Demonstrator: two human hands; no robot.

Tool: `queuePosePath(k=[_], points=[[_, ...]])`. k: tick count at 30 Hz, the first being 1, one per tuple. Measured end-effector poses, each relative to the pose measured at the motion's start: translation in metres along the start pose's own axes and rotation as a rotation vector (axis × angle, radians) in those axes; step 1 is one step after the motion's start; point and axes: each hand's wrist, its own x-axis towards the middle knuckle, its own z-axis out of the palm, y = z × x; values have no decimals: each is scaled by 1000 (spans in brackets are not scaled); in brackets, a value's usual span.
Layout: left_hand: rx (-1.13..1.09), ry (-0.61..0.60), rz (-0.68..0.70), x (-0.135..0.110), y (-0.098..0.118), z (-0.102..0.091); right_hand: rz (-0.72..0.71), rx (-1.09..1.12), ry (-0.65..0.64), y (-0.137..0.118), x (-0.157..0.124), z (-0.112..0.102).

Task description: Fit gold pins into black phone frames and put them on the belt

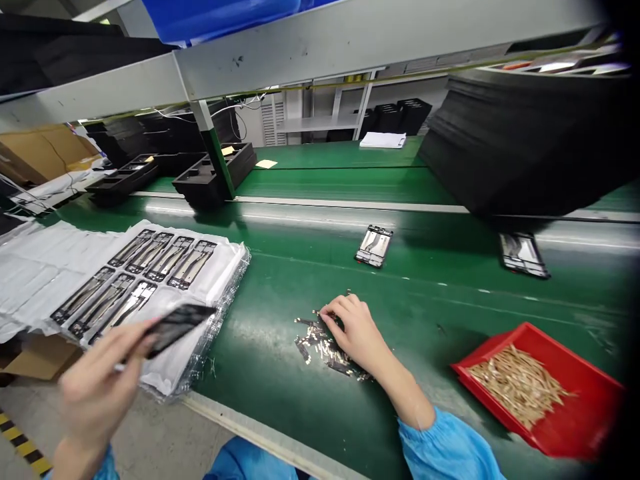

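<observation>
My left hand point(103, 380), blurred, grips a dark, flat phone frame point(181, 327) by one end. It holds the frame tilted above the near side of a white tray point(233, 267). Several similar phone frames point(193, 265) lie in rows in that tray's slots. On the green bench, my right hand point(353, 327) rests at a loose pile of small dark-and-gold flex parts point(325, 347). Thumb and forefinger are pinched together at the pile's far edge. Whatever lies between those fingertips is too small to make out.
Two more phone frames lie farther back, one in the middle point(374, 247) and one at right point(524, 255). A red bin point(580, 400) of small tan parts stands beside my right forearm. Black stacked trays point(520, 140) rise behind it. A shelf post point(216, 150) stands at back left.
</observation>
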Motion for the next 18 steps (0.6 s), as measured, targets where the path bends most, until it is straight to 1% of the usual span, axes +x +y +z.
queuePosePath(k=[2, 3, 5, 7, 8, 9, 10, 11, 13, 14, 15, 16, 18], points=[[-244, -317, 216, -7, 32, 24, -17, -20, -27, -7, 2, 10], [-362, -443, 295, -13, 46, 41, -17, -30, -35, -10, 2, 14], [-509, -607, 391, -28, 68, 79, -4, -44, -41, -14, 2, 21], [-600, -717, 419, -41, 82, 113, 18, -42, -41, -17, 1, 23], [-627, -763, 420, -44, 87, 128, 30, -34, -41, -17, 1, 22], [-637, -783, 401, -45, 90, 140, 42, -21, -42, -17, 0, 19], [-627, -768, 349, -42, 94, 151, 55, -3, -42, -18, 0, 16], [-599, -718, 262, -37, 96, 160, 69, 17, -43, -18, -1, 11], [-528, -615, 42, -20, 101, 179, 97, 67, -50, -18, -1, 2], [-506, -603, -47, -11, 104, 188, 110, 95, -56, -18, 0, -2], [-503, -630, -98, -3, 106, 198, 124, 123, -65, -17, 0, -6], [-516, -684, -110, 4, 109, 207, 139, 150, -74, -17, 0, -8], [-555, -779, -78, 12, 112, 223, 174, 198, -90, -15, 0, -11]])
